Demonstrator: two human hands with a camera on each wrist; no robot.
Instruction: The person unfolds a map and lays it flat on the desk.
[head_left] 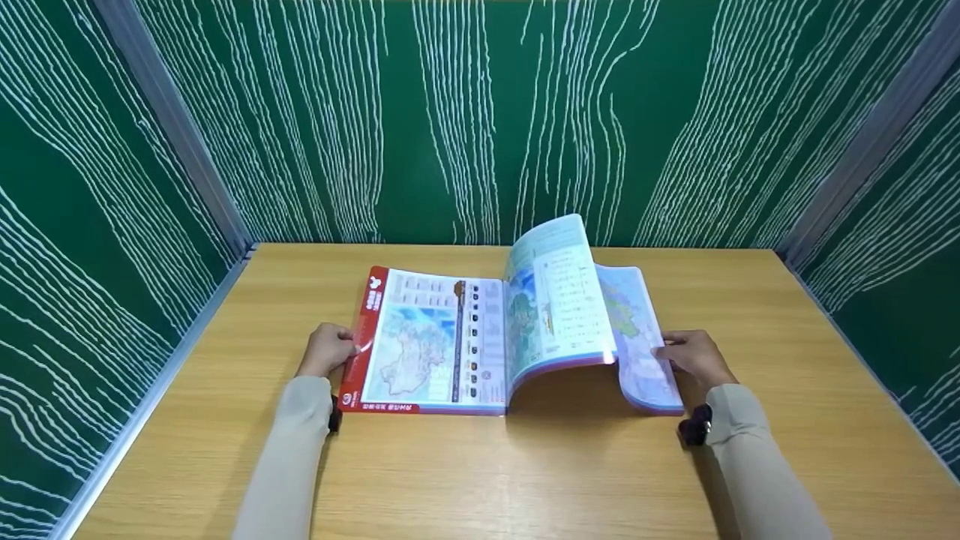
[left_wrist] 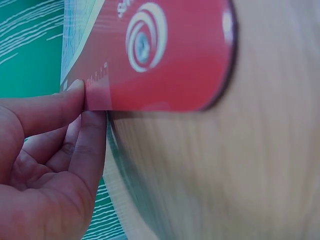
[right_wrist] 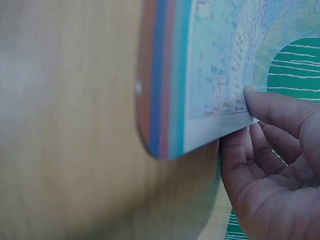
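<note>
An atlas-like book of maps (head_left: 420, 345) lies spread on the wooden table, its left side edged in red. My left hand (head_left: 328, 349) pinches that red outer edge between thumb and fingers, as the left wrist view shows near a white spiral logo (left_wrist: 146, 37). At the other side my right hand (head_left: 694, 355) pinches the outer edge of the right-hand pages (head_left: 641, 337), thumb on top and fingers below. Between them a group of pages (head_left: 559, 292) stands raised and curved, arching up from the spine. Colored bands (right_wrist: 165, 80) run along the right part's lower edge.
The wooden table (head_left: 465, 480) stretches out around the book. Green walls (head_left: 480, 120) with white wavy lines enclose the back and both sides, with grey metal posts (head_left: 176, 127) at the corners. A dark device (head_left: 696, 425) is worn at the right wrist.
</note>
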